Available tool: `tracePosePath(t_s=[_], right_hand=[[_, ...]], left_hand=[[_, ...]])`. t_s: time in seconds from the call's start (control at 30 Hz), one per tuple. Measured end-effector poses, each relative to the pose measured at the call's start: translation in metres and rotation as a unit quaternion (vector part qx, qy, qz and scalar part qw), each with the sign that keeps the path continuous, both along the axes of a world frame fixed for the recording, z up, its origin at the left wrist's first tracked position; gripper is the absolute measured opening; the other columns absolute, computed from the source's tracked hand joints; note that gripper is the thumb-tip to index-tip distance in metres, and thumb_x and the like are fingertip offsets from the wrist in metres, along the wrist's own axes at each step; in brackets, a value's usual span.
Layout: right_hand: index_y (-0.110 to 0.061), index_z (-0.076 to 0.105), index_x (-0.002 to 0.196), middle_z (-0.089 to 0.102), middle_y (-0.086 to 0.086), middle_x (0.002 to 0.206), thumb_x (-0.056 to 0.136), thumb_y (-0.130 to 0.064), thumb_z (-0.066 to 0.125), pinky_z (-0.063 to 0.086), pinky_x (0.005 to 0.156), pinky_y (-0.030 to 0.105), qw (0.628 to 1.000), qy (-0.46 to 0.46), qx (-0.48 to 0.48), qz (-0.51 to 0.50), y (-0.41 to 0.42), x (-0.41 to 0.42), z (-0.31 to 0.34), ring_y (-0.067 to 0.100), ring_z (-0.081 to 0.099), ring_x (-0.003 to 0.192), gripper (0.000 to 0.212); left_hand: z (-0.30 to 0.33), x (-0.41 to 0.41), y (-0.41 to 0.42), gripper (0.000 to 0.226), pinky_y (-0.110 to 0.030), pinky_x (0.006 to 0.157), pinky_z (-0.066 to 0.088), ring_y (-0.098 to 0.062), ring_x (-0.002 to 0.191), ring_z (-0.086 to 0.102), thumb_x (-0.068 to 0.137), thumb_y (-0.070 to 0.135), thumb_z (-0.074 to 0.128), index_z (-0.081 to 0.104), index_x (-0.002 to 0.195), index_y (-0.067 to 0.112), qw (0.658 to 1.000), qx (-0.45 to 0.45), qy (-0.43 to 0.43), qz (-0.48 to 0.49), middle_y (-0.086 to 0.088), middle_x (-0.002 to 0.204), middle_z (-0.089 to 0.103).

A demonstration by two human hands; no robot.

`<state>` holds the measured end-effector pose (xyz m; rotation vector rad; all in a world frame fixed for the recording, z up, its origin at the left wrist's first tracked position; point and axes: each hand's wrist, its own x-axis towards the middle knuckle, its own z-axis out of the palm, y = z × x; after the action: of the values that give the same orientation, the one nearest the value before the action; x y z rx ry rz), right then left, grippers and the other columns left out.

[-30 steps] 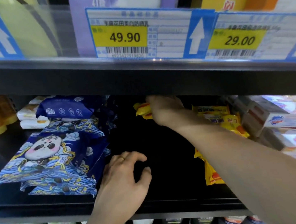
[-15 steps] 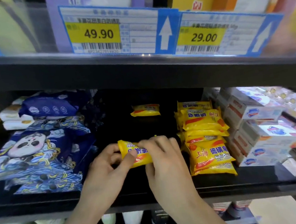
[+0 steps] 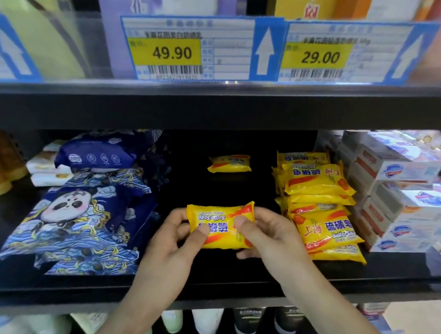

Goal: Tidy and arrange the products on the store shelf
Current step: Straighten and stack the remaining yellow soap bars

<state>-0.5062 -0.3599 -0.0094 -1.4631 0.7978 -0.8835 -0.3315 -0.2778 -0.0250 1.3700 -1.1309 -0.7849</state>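
both hands, left (image 3: pixel 165 247) and right (image 3: pixel 271 234), pinch the soap (image 3: pixel 221 224) by its ends over the shelf (image 3: pixel 228 280). likely light, firm, slick wrapper. stack (image 3: pixel 321 206) at 3 o'clock.

Left hand (image 3: pixel 169 253) and right hand (image 3: pixel 272 237) pinch 1 yellow soap packet (image 3: pixel 221 224), print inverted, above the black shelf (image 3: pixel 229 286). Right of the grip: stacked soap packets (image 3: pixel 320 209); left: panda wipe packs (image 3: pixel 81 227).
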Motion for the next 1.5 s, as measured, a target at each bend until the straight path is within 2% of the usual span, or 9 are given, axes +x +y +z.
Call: tracePosePath(t_s=[0.2, 0.3, 0.4, 0.47, 0.7, 0.93, 1.07, 1.23, 1.5], right_hand=[[-0.026, 0.073, 0.111, 0.078, -0.005, 0.105, 0.101, -0.026, 0.062, 0.061, 0.071, 0.026, 0.999, -0.033, -0.005, -0.038, 0.000, -0.004, -0.007, 0.015, 0.074, 0.098, 0.016], [-0.028, 0.073, 0.112, 0.078, -0.005, 0.107, 0.100, -0.030, 0.061, 0.062, 0.072, 0.027, 0.998, -0.038, -0.007, -0.044, -0.001, -0.004, -0.008, 0.014, 0.074, 0.099, 0.017], [-0.031, 0.073, 0.113, 0.078, -0.007, 0.106, 0.101, -0.033, 0.061, 0.062, 0.072, 0.027, 0.998, -0.031, 0.002, -0.048, -0.002, -0.004, -0.009, 0.015, 0.075, 0.095, 0.017], [-0.031, 0.071, 0.115, 0.079, -0.006, 0.104, 0.101, -0.035, 0.060, 0.062, 0.071, 0.026, 0.998, -0.027, 0.012, -0.046, -0.003, -0.003, -0.009, 0.018, 0.076, 0.090, 0.018], [-0.024, 0.068, 0.122, 0.079, 0.002, 0.091, 0.094, -0.044, 0.062, 0.063, 0.065, 0.026, 0.998, -0.039, 0.024, -0.039, -0.005, -0.003, -0.009, 0.020, 0.076, 0.075, 0.035], [-0.026, 0.060, 0.131, 0.076, 0.007, 0.084, 0.098, -0.039, 0.063, 0.063, 0.060, 0.029, 0.996, -0.059, 0.062, -0.036, -0.005, -0.002, -0.007, 0.024, 0.076, 0.071, 0.036], [-0.030, 0.057, 0.133, 0.076, -0.001, 0.092, 0.089, -0.051, 0.060, 0.063, 0.060, 0.032, 0.997, -0.058, 0.048, -0.033, -0.004, -0.001, -0.007, 0.026, 0.077, 0.074, 0.049], [-0.041, 0.056, 0.132, 0.075, -0.005, 0.089, 0.089, -0.065, 0.058, 0.064, 0.070, 0.041, 0.999, -0.024, 0.008, -0.025, 0.000, 0.000, -0.009, 0.023, 0.075, 0.077, 0.049], [-0.053, 0.059, 0.125, 0.055, 0.006, 0.099, 0.073, -0.064, 0.074, 0.056, 0.055, 0.027, 0.999, -0.005, -0.035, -0.022, 0.006, -0.004, -0.008, 0.011, 0.060, 0.074, 0.056]], left_hand=[[-0.002, -0.001, 0.002, 0.047, -0.042, 0.100, 0.044, 0.003, 0.105, 0.069, 0.088, 0.071, 0.047, 0.053, 0.130, 0.053, 0.996, 0.028, -0.077, 0.038, 0.019, 0.109, 0.077], [-0.004, 0.001, 0.002, 0.042, -0.038, 0.103, 0.042, 0.001, 0.119, 0.063, 0.104, 0.037, 0.046, 0.043, 0.140, 0.059, 0.994, -0.015, -0.083, 0.063, 0.021, 0.122, 0.072], [-0.007, 0.003, 0.005, 0.087, -0.037, 0.104, 0.046, -0.013, 0.133, 0.055, 0.097, -0.016, 0.046, 0.038, 0.150, 0.053, 0.987, -0.059, -0.135, 0.059, 0.017, 0.142, 0.058], [-0.008, 0.001, 0.005, 0.096, -0.035, 0.103, 0.048, -0.016, 0.138, 0.049, 0.090, -0.022, 0.052, 0.038, 0.152, 0.050, 0.976, -0.079, -0.197, 0.050, 0.016, 0.148, 0.049], [-0.008, -0.005, 0.005, 0.077, -0.031, 0.109, 0.037, -0.019, 0.146, 0.039, 0.084, -0.003, 0.080, 0.058, 0.134, 0.052, 0.947, -0.128, -0.283, 0.081, 0.017, 0.157, 0.036], [-0.007, -0.004, 0.005, 0.051, -0.028, 0.106, 0.035, -0.010, 0.140, 0.040, 0.087, 0.016, 0.079, 0.065, 0.124, 0.048, 0.935, -0.144, -0.310, 0.093, 0.024, 0.146, 0.052], [-0.003, -0.006, 0.005, 0.036, -0.021, 0.111, 0.035, -0.014, 0.138, 0.045, 0.091, 0.039, 0.065, 0.065, 0.127, 0.045, 0.943, -0.143, -0.287, 0.083, 0.024, 0.139, 0.059], [-0.002, -0.006, 0.007, 0.036, -0.008, 0.103, 0.034, -0.014, 0.134, 0.048, 0.091, 0.038, 0.064, 0.063, 0.126, 0.048, 0.962, -0.119, -0.232, 0.082, 0.024, 0.128, 0.062], [-0.003, -0.006, 0.008, 0.026, -0.012, 0.083, 0.044, -0.011, 0.110, 0.062, 0.097, 0.048, 0.056, 0.058, 0.123, 0.046, 0.978, -0.087, -0.172, 0.085, 0.016, 0.113, 0.067]])
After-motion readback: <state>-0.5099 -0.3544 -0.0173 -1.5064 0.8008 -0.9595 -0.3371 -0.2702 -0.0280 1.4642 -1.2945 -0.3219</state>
